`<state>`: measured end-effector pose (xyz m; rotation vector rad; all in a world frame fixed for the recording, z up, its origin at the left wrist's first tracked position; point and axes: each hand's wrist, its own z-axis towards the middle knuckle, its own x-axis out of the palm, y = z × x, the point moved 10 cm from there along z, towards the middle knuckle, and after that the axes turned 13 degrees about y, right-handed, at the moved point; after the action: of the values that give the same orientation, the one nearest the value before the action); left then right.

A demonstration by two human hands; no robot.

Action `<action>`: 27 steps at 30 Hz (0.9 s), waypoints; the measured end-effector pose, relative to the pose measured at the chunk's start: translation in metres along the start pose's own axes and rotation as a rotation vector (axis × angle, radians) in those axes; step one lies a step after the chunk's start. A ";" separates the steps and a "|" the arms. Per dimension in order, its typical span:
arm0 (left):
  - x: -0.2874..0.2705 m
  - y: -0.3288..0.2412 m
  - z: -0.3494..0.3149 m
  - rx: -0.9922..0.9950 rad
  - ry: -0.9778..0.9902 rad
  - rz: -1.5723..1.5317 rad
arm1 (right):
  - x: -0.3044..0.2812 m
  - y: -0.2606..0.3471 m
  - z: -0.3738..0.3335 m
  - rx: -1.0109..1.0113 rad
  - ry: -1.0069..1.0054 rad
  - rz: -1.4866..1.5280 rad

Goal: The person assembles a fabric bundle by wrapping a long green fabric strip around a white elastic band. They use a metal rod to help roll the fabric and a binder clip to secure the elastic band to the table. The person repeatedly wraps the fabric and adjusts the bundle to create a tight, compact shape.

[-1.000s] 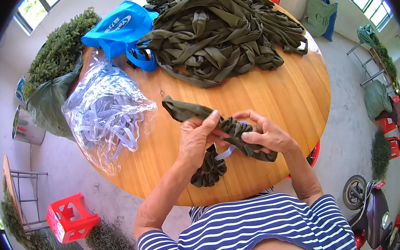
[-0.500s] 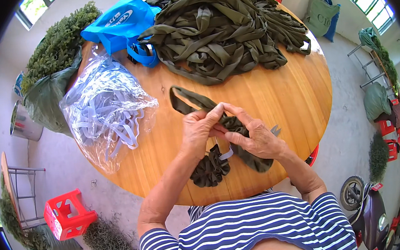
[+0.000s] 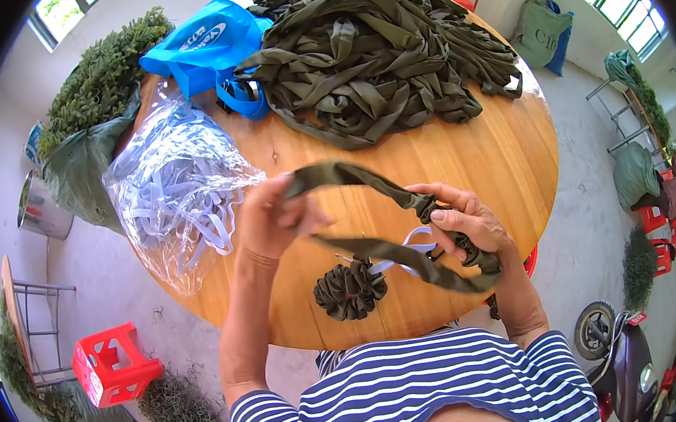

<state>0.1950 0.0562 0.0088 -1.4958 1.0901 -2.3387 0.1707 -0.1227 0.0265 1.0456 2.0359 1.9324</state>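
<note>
A dark olive fabric loop [image 3: 361, 249] is stretched between my hands above the table. My left hand [image 3: 270, 217], blurred by motion, is closed on the loop's left end. Around its gathered, ruffled right side wrap the fingers of my right hand [image 3: 472, 223], with the thumb pressed on the cloth. A white elastic strip [image 3: 411, 265] shows inside the loop near my right hand; where its far end goes is hidden. Below the loop, a gathered olive scrunchie [image 3: 347, 292] lies on the wooden table near its front edge.
A large heap of olive fabric strips [image 3: 365, 56] covers the back of the round table [image 3: 511, 172]. To the left lie a blue bag [image 3: 195, 51] and a clear plastic bag of white elastic strips [image 3: 183, 184]. A red stool [image 3: 116, 363] stands on the floor at left, a scooter [image 3: 629, 366] at right.
My hands have moved apart, the left one to the left and upward. The fabric loop has been spread wide between them, and the white elastic strip shows more.
</note>
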 end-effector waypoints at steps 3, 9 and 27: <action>-0.006 -0.017 0.011 -0.066 0.105 0.040 | -0.001 -0.016 -0.003 0.081 0.058 -0.013; -0.017 -0.049 -0.005 0.145 -0.693 0.987 | 0.001 -0.020 -0.003 0.092 0.010 -0.066; 0.050 0.008 -0.043 -0.027 -0.502 0.638 | 0.023 -0.011 0.000 0.019 -0.044 -0.256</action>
<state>0.1327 0.0465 0.0298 -1.3627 1.2176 -1.4342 0.1490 -0.1088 0.0241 0.7791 2.0536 1.7499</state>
